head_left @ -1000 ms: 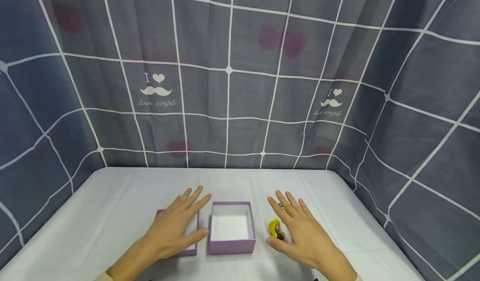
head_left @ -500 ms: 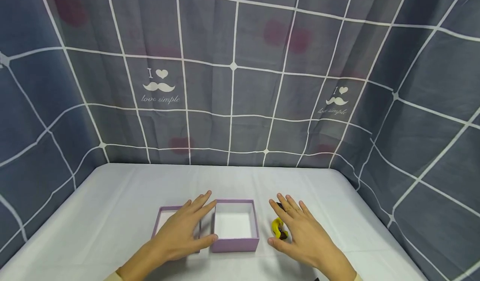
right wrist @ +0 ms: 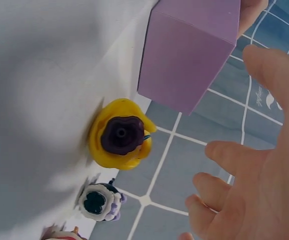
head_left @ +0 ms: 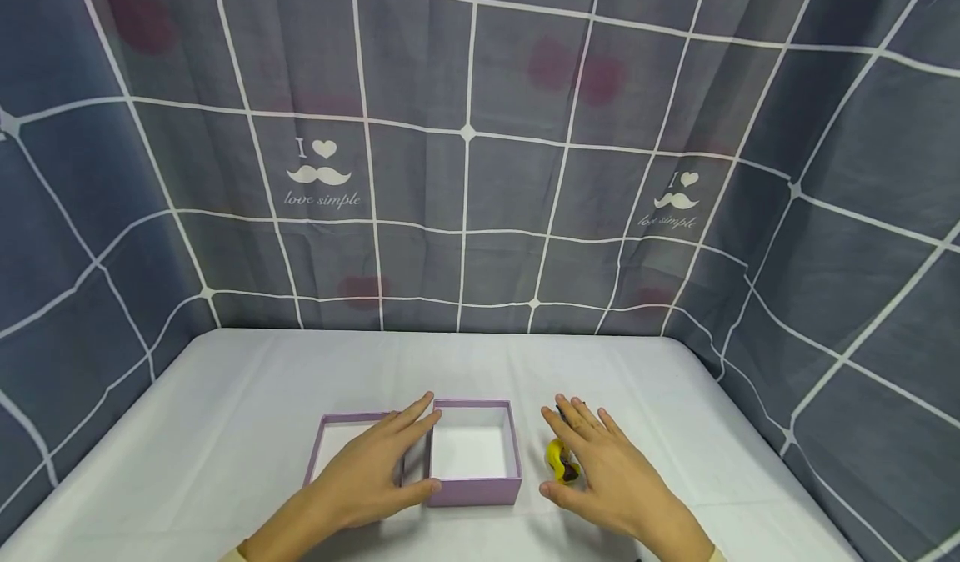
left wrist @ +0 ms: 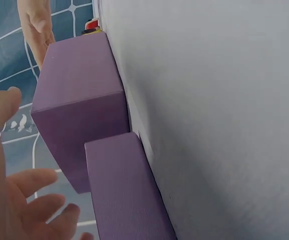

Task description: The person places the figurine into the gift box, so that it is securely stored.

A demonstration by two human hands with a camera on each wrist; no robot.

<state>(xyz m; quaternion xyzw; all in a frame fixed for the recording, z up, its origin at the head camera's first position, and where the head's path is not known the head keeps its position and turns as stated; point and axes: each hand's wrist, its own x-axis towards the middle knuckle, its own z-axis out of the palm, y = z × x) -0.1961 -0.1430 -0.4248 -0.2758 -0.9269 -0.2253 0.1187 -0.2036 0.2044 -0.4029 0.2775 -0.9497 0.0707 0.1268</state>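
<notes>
Looks like a small makeshift booth, closed in at the back and both sides by grey-blue cloth [head_left: 416, 178] hanging in folds round a white-covered bench [head_left: 247, 378]. Suggests household fabric from the white grid [head_left: 468, 132] and printed hearts [head_left: 324, 148], moustaches [head_left: 306, 175] and "love simple" lettering [head_left: 322, 200]. Cannot be pinned down further as home, office or studio.

Left hand [head_left: 367, 480] outstretched, partly hiding a purple-rimmed tray [head_left: 337, 439] from me, beside an open purple box [head_left: 477, 493] on the white bench [head_left: 258, 391]; contact unclear. Right hand [head_left: 613, 480] spread too, just beside a small yellow item [head_left: 556, 459]. Grey white-gridded curtain [head_left: 420, 174] behind.
</notes>
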